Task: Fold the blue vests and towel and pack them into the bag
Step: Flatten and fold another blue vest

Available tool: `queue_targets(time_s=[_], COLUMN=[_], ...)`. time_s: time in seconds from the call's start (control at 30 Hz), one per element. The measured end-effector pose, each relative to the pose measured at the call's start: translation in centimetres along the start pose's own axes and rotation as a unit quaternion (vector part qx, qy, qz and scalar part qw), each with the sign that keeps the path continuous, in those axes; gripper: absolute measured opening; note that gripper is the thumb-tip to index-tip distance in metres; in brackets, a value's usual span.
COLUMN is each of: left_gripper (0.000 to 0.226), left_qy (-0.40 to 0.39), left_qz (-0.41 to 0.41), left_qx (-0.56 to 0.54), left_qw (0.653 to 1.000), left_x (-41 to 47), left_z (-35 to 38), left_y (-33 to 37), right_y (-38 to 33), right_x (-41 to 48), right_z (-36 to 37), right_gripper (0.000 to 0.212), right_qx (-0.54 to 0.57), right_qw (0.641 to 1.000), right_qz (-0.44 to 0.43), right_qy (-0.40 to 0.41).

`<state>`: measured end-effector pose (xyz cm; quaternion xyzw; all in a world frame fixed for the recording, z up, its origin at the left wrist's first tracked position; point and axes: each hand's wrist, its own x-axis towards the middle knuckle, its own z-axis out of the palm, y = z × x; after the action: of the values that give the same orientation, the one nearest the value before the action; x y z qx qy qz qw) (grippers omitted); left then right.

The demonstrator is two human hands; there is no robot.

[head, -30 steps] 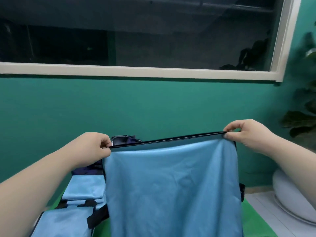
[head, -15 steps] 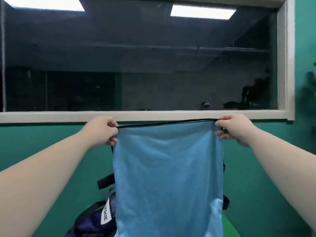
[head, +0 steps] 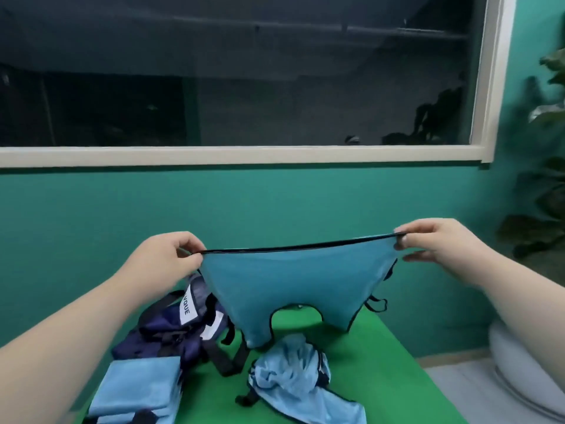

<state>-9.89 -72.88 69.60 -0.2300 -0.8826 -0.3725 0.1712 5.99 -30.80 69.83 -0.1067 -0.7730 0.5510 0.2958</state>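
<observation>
— What are the two hands doing?

— Both hold one blue vest [head: 293,286] up in the air, in front of the green wall [head: 275,203]. The left hand [head: 171,255] has its fingers curled tight and pinches the left corner of the black-trimmed top edge. The right hand [head: 434,243] pinches the right corner between thumb and forefinger. Its other fingers [head: 420,257] lie looser below the edge.

— So neither hand is spread wide?

— No, both are closed narrow on the cloth. The hands are well apart, and the edge runs stretched between them, with a small sag in the middle.

— And where does the vest hang?

— Above the far part of the green tabletop [head: 382,356]. Its two lower ends point down, with a round cut between them. Whether the left end touches the tabletop, I cannot tell.

— And the other things?

— The dark navy bag [head: 171,328] lies on the tabletop under the left hand and shows a white label. Just in front of it is a folded pile [head: 137,384] of light blue cloth. A crumpled vest [head: 293,377], also light blue, lies near the middle, below the held one.
</observation>
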Motion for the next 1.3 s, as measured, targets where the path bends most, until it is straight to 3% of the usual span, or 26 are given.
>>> queue_targets(time_s=[0.2, 0.37, 0.5, 0.63, 0.77, 1.3], left_gripper=[0.023, 0.014, 0.013, 0.011, 0.011, 0.018], left_qy=[-0.117, -0.169, -0.224, -0.240, -0.234, -0.108], left_qz=[-0.032, -0.024, -0.037, -0.034, -0.033, -0.078], left_qx=[0.013, 0.058, 0.081, 0.094, 0.083, 0.032], left_qw=[0.993, 0.984, 0.971, 0.966, 0.968, 0.991], left_x=[-9.6, -16.1, -19.6, -20.4, -19.4, -5.6], left_z=[3.1, 5.0, 5.8, 6.2, 7.7, 20.1], left_y=[-2.9, -4.5, -5.6, -6.7, -7.8, -13.9], right_y=[6.9, 10.3, 12.3, 13.8, 15.6, 26.2], right_x=[-8.3, -13.8, -16.7, -17.4, -16.4, -2.1], right_z=[-1.6, -1.4, -1.1, -0.9, -0.3, 7.6], right_gripper=[0.004, 0.004, 0.029, 0.025, 0.006, 0.017], right_qx=[-0.110, -0.148, -0.181, -0.156, -0.096, -0.160], right_qw=[0.984, 0.959, 0.948, 0.955, 0.964, 0.973], right_qz=[0.101, 0.158, 0.159, 0.149, 0.152, 0.167], right_qy=[-0.098, -0.181, -0.211, -0.204, -0.198, 0.002])
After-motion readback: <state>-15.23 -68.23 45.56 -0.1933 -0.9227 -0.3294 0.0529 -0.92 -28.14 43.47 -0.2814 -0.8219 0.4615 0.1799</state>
